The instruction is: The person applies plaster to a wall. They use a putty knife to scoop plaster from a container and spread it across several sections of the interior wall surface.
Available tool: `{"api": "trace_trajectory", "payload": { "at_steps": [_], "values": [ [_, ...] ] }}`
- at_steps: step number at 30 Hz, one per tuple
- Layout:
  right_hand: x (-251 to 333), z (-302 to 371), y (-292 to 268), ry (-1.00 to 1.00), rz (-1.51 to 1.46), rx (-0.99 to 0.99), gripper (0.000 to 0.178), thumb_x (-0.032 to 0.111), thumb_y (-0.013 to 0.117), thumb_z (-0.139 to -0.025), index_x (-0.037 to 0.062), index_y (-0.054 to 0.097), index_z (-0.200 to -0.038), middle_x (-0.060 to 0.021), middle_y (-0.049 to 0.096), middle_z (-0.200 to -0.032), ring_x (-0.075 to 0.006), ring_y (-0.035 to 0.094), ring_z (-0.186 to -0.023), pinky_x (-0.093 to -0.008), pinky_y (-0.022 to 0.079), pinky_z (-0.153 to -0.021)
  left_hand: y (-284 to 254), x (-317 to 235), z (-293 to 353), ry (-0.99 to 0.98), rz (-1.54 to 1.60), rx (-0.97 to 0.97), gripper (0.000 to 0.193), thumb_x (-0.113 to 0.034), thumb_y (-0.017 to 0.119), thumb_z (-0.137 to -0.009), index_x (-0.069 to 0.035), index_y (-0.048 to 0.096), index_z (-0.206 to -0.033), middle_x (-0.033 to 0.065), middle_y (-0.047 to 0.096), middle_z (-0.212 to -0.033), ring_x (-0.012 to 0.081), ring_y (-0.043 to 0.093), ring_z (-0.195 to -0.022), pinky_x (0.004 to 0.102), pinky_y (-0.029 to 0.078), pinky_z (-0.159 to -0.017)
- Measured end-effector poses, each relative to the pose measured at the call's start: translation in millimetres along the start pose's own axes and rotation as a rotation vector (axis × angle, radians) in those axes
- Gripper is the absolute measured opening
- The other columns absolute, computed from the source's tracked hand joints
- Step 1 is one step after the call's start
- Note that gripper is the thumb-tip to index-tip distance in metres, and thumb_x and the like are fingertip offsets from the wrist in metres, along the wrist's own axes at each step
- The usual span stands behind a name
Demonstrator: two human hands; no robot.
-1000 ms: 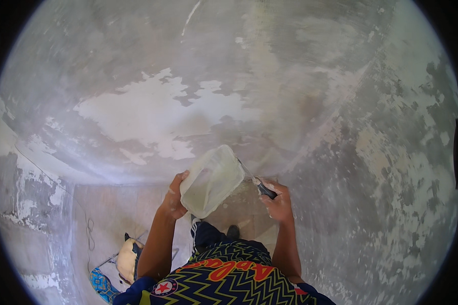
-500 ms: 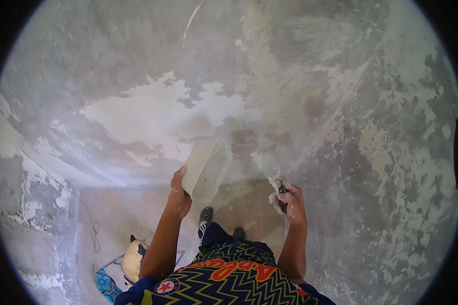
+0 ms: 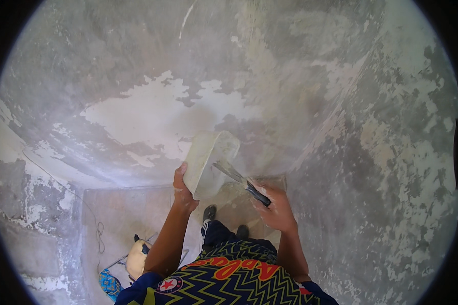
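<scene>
My left hand (image 3: 184, 187) grips a whitish, translucent plastic tub (image 3: 198, 161) by its left side and holds it tilted, with its opening facing right. Around the black handle of a putty knife (image 3: 234, 174) my right hand (image 3: 273, 203) is closed. The knife's blade points up and left, its tip at the mouth of the tub. Pale smears cover the blade and the fingers of the right hand. How much the tub contains I cannot make out.
Ahead rises a grey wall (image 3: 137, 114) with white patches; another patchy wall (image 3: 387, 203) stands close on the right. A chair with a beige seat (image 3: 136, 259) and blue patterned cloth (image 3: 109, 284) sits at lower left. A thin cable (image 3: 100, 239) trails on the floor.
My right hand has turned and moved left, bringing the putty knife's blade from beside the tub to its mouth. The tub has tipped further toward the right and shifted slightly right.
</scene>
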State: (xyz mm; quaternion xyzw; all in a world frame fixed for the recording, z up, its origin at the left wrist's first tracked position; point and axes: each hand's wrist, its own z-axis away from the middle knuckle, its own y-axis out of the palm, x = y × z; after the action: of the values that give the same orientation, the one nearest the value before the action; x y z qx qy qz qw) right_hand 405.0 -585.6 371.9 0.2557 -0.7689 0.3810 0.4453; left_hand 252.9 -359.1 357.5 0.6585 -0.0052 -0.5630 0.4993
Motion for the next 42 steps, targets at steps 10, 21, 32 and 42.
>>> {"api": "trace_trajectory", "payload": {
  "at_steps": [10, 21, 32, 42],
  "values": [
    [28, -1, 51, -0.066, 0.372, 0.084, 0.053, 0.007, 0.072, -0.079, 0.0066, 0.066, -0.131, -0.0167, 0.058, -0.112, -0.0352, 0.063, -0.097, -0.043, 0.054, -0.081, 4, 12, -2, -0.083, 0.126, -0.087, 0.056, -0.053, 0.046, -0.1, -0.01, 0.058, -0.133, 0.0073, 0.068, -0.119, 0.0211, 0.067, -0.106, 0.0381, 0.055, -0.091],
    [48, -2, 38, -0.024, 0.679, 0.227, 0.053, 0.007, 0.068, -0.079, 0.0063, 0.064, -0.132, -0.0157, 0.058, -0.115, -0.0318, 0.063, -0.103, -0.0413, 0.059, -0.078, -3, 11, -1, -0.096, 0.131, -0.104, 0.053, -0.051, 0.047, -0.1, -0.011, 0.058, -0.133, 0.0075, 0.066, -0.122, 0.0225, 0.065, -0.11, 0.0396, 0.053, -0.094],
    [38, 4, 34, 0.063, 0.698, 0.277, 0.052, 0.007, 0.067, -0.08, 0.008, 0.065, -0.132, -0.0152, 0.06, -0.117, -0.0324, 0.063, -0.106, -0.0438, 0.058, -0.079, -1, 17, -9, -0.202, 0.008, -0.122, 0.051, -0.048, 0.04, -0.103, -0.01, 0.059, -0.133, 0.007, 0.067, -0.12, 0.0215, 0.065, -0.108, 0.0385, 0.053, -0.093],
    [-14, 9, 22, 0.419, -0.608, 0.001, 0.047, 0.001, 0.063, -0.09, -0.001, 0.059, -0.137, -0.0133, 0.07, -0.103, -0.0159, 0.06, -0.075, -0.0253, 0.047, -0.067, -5, 15, -10, -0.256, 0.05, -0.076, 0.055, -0.051, 0.039, -0.103, -0.011, 0.059, -0.136, 0.0062, 0.067, -0.124, 0.0222, 0.065, -0.112, 0.0388, 0.054, -0.094]
  ]
}}
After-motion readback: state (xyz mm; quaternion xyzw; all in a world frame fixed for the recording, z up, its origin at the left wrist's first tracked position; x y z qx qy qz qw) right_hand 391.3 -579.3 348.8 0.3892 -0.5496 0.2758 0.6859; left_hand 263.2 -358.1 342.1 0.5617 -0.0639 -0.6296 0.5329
